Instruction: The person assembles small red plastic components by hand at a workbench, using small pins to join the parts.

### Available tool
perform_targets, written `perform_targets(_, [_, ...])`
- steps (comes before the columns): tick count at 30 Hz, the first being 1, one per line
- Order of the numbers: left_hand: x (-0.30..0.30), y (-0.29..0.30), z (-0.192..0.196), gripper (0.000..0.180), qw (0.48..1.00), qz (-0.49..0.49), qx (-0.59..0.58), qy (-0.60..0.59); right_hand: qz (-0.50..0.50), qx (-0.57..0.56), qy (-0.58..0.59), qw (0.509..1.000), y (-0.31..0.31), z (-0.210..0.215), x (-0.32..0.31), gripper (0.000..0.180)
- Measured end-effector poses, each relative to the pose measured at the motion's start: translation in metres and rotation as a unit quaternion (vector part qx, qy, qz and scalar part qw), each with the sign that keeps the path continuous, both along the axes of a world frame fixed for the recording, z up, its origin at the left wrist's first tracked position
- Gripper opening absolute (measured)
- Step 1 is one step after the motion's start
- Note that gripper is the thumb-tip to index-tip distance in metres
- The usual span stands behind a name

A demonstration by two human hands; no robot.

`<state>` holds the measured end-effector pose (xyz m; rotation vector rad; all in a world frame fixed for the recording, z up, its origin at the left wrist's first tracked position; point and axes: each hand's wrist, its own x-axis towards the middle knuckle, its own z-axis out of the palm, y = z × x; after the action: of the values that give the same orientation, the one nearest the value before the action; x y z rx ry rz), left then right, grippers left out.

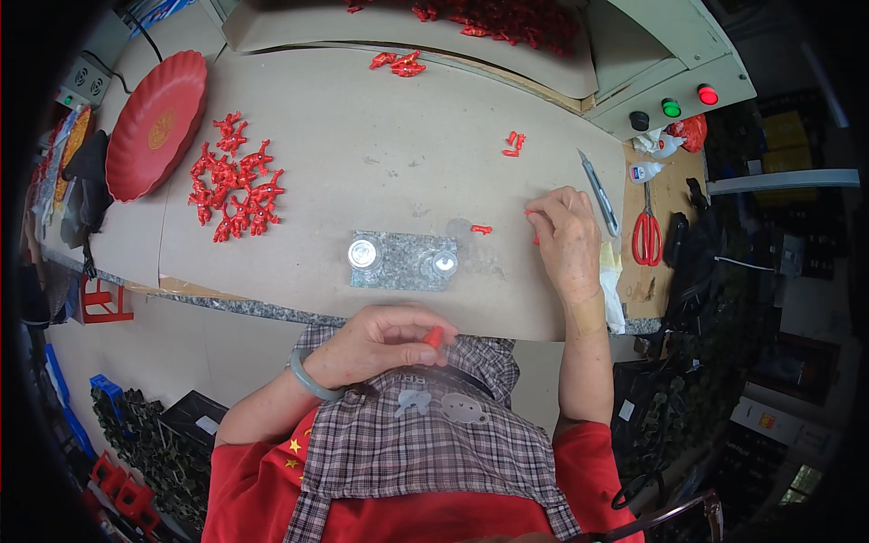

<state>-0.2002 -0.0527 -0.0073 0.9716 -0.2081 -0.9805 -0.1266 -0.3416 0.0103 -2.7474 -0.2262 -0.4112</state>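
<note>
My left hand [385, 344] is closed in front of the table edge, with a small red plastic piece [434, 337] pinched between thumb and fingers. Over the right part of the table, my right hand [568, 233] has its fingertips pressed together; bits of red show at them, their shape mostly hidden. A single red piece [482, 230] lies left of that hand. Between the hands sits a speckled grey slab [403, 262] bearing two small round containers, a silvery-topped one [362, 254] and a clear one [444, 263].
A cluster of red figures [237, 185] lies left, beside a red scalloped dish [158, 127]. Several small red parts [513, 145] lie farther back. At right are a utility knife [599, 195], red-handled scissors [646, 237] and a small white bottle [645, 172]. A machine with buttons [671, 108] borders the back.
</note>
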Motion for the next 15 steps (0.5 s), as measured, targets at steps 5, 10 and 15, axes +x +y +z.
perform_targets(5, [0.001, 0.0, 0.004, 0.035, 1.0, 0.006, -0.005, 0.015, 0.049, 0.114, 0.022, 0.992, 0.002, 0.005, -0.007, 0.012])
perform_targets(10, [0.004, 0.002, 0.005, 0.037, 1.0, 0.005, -0.018, 0.009, 0.035, 0.476, 0.193, 0.857, 0.015, 0.009, -0.024, 0.008])
perform_targets(15, [0.002, 0.0, 0.002, 0.034, 0.999, 0.025, -0.024, 0.019, 0.057, 0.527, 0.221, 0.819, 0.021, 0.01, -0.032, 0.01])
